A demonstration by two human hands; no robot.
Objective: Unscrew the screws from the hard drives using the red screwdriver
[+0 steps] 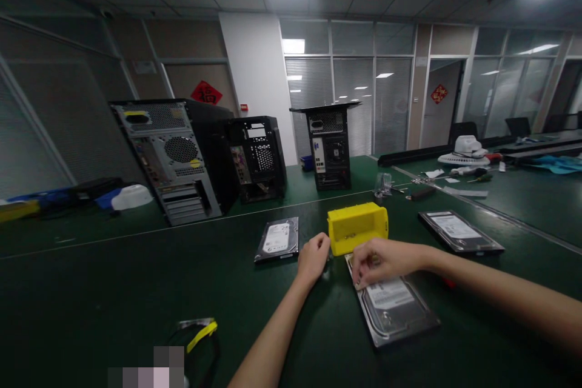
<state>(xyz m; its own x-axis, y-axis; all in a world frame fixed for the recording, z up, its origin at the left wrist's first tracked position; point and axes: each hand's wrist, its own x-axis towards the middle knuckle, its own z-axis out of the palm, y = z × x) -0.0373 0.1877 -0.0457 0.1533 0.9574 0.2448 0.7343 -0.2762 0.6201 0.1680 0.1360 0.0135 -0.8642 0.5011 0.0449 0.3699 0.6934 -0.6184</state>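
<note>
1. Three hard drives lie label-up on the tabletop (pixel 113 291), and the one we are working at, the near drive (pixel 402 318), sits in front of us, just beside the yellow bin (pixel 339 244).
2. Our right hand (pixel 384 259) bends over that drive, its fingertips gathered at the left edge, toward the far corner. We cannot tell whether they pinch something small or only press on the metal.
3. Our left hand (pixel 313 256) is curled closed just left of the bin, apart from the drive. Its palm is hidden, so we cannot tell whether it contains anything.
4. We judge the step in hand to be fine fingertip work along the drive's edge. The bin's mouth faces us, and the small metal bits (pixel 349 236) inside are probably screws.
5. As we see it, the next move calls for a light, exact touch from the right hand, with the drive kept from sliding; our left hand is near enough to steady it.
6. The left drive (pixel 278 237) and the right drive (pixel 459 230) lie apart from the near one, with neither hand on them, and we would leave both alone during this step.
</note>
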